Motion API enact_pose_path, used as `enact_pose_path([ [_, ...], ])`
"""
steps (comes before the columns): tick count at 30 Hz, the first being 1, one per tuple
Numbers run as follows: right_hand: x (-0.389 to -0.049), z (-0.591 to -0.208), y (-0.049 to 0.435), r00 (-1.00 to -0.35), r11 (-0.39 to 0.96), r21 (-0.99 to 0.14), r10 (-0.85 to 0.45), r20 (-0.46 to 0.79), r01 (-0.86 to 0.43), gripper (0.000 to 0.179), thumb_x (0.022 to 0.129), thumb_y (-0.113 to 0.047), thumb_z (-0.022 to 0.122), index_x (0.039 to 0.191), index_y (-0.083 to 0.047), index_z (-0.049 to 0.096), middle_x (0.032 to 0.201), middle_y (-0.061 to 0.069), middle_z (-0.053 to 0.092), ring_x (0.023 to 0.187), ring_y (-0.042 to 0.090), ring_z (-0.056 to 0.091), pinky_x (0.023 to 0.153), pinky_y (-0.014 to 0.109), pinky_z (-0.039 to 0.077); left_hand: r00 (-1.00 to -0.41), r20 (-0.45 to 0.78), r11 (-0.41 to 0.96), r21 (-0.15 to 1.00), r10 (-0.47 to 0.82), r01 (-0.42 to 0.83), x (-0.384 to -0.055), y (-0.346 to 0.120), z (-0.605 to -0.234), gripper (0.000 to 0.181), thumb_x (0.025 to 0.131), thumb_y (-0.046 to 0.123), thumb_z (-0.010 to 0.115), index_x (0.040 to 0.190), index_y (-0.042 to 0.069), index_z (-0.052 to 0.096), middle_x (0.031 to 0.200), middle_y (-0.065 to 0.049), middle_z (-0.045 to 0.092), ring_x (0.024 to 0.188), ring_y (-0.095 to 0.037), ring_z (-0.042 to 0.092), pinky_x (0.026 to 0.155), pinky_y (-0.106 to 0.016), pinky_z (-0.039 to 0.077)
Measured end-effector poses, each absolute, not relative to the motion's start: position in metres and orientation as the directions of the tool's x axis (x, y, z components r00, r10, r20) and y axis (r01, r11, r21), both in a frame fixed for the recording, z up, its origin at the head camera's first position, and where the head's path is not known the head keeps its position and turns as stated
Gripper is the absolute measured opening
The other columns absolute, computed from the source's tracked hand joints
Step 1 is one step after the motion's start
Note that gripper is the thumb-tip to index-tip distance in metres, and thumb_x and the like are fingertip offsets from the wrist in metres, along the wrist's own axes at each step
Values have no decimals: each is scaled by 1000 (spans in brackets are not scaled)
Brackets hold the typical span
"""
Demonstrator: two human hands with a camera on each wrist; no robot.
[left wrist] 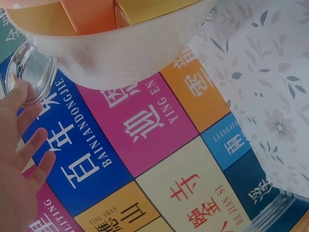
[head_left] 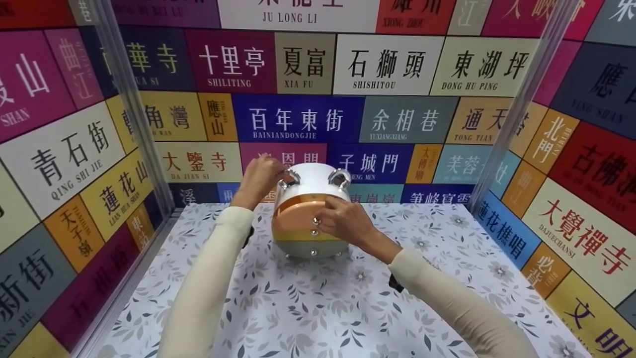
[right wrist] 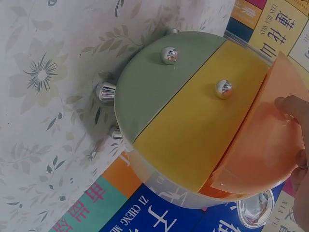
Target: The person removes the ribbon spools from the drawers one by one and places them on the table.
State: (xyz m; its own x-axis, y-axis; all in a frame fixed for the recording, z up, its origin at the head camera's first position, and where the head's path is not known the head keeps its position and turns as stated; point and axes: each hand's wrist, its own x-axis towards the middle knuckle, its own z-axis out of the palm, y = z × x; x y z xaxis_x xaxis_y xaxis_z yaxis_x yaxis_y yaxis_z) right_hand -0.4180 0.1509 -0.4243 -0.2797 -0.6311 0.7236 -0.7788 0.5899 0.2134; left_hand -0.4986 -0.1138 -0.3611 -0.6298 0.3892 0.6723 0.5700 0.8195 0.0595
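A round drawer box (head_left: 312, 174) with a white shell and silver ring ears stands on the table. Its front has an orange drawer (right wrist: 260, 140), a yellow drawer (right wrist: 203, 116) and a green drawer (right wrist: 161, 82). The orange drawer juts out past the yellow one. My right hand (head_left: 348, 221) pinches the orange drawer at its knob, which the thumb mostly hides in the right wrist view. My left hand (head_left: 261, 180) holds the left silver ear (left wrist: 33, 72) by a fingertip, with the other fingers spread below it; its thumb is hidden in the left wrist view.
The table (head_left: 278, 308) wears a white cover with grey leaves and flowers. Behind and on both sides rise walls (head_left: 298, 119) of coloured signs with Chinese characters. Clear corner strips (head_left: 134, 99) join the walls.
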Motion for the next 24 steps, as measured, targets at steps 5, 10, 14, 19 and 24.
enact_pose_path([
  [5, -414, -423, 149, -265, 584, 226, -634, 726, -779, 19, 80, -26, 91, 96, -21, 82, 82, -1, 59, 61, 12, 54, 46, 28, 47, -648, 654, 833, 46, 392, 551, -499, -114, -360, 11, 94, 23, 78, 89, 16, 85, 84, 0, 77, 85, -25, 66, 76, -41, 56],
  [10, -410, -423, 148, -263, 575, 222, -640, 722, -788, 18, 80, -25, 91, 95, -22, 82, 82, -1, 59, 59, 11, 54, 45, 27, 45, -659, 640, 841, 37, 394, 539, -499, -114, -360, 12, 95, 24, 78, 90, 15, 85, 86, -1, 77, 87, -26, 66, 74, -41, 56],
  [14, -406, -423, 148, -266, 572, 215, -640, 720, -792, 18, 80, -25, 90, 96, -22, 82, 83, -1, 60, 59, 11, 54, 45, 27, 44, -676, 628, 842, 60, 386, 537, -498, -114, -359, 12, 94, 26, 78, 92, 16, 85, 88, 0, 78, 89, -26, 65, 76, -41, 56],
  [19, -403, -423, 150, -267, 572, 213, -638, 722, -792, 18, 81, -25, 90, 97, -22, 82, 84, -1, 59, 59, 11, 54, 45, 28, 44, -697, 614, 840, 98, 370, 533, -496, -113, -357, 12, 95, 26, 78, 93, 17, 85, 88, 0, 77, 90, -25, 64, 78, -39, 55],
  [24, -399, -424, 151, -271, 569, 220, -651, 709, -793, 14, 84, -25, 87, 97, -23, 82, 85, -1, 60, 59, 11, 54, 46, 27, 45, -704, 610, 846, 99, 364, 524, -496, -113, -357, 12, 96, 25, 77, 92, 16, 85, 87, -1, 77, 90, -25, 64, 77, -39, 55],
])
